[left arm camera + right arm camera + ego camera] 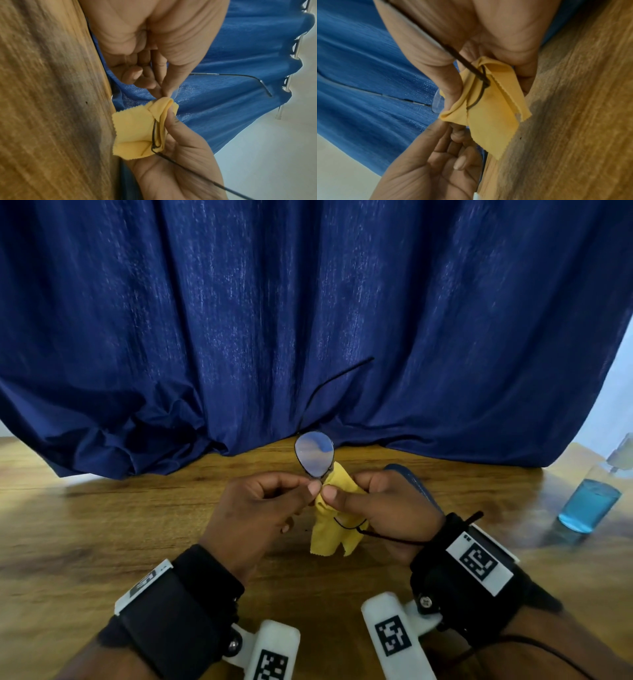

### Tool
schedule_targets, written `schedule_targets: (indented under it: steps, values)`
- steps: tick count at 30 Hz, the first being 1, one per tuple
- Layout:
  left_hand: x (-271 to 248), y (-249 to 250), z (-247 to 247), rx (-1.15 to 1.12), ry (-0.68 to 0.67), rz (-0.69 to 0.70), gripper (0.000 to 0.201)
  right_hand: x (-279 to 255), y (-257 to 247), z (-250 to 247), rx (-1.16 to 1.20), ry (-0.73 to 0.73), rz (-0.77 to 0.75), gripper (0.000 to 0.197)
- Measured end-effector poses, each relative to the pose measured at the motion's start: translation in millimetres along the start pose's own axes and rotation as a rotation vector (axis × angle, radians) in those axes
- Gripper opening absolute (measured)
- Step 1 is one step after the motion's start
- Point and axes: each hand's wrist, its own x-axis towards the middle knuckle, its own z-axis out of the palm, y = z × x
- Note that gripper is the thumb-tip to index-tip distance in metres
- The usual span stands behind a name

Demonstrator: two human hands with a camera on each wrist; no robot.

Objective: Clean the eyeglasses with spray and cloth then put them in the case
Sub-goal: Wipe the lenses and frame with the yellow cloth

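Thin black-framed eyeglasses stand on end above the wooden table, one bare lens on top. My left hand pinches the frame just below that lens, thumb against forefinger. My right hand pinches a yellow cloth folded around the lower lens. The lens rim shows against the cloth. One temple points up and away. The other temple runs across my right wrist. In the right wrist view the cloth hangs from my fingers and the bare lens peeks out behind it.
A clear spray bottle of blue liquid stands at the table's right side. A dark blue case lies just behind my right hand. A blue curtain hangs along the table's far edge.
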Motion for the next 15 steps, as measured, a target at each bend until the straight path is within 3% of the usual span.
schedule_targets:
  steps: [4,7,10,15]
  values:
    - [-0.4,2.5,-1.0,-0.028,0.000,-0.019,0.031,0.6,-0.7,-2.4,0.030,0.042,-0.029,0.033]
    - [-0.3,0.5,0.2,-0.024,0.029,-0.010,0.031,1.3,-0.4,-4.3,-0.017,0.056,-0.041,0.024]
    - [1.4,-1.0,-1.5,-0.020,0.063,-0.016,0.018,0.1,-2.3,-8.1,-0.122,0.020,-0.080,0.015]
    - [0.4,-0.5,-2.6,-0.004,0.034,-0.035,0.013,1.3,0.9,-4.3,-0.055,0.016,-0.060,0.026]
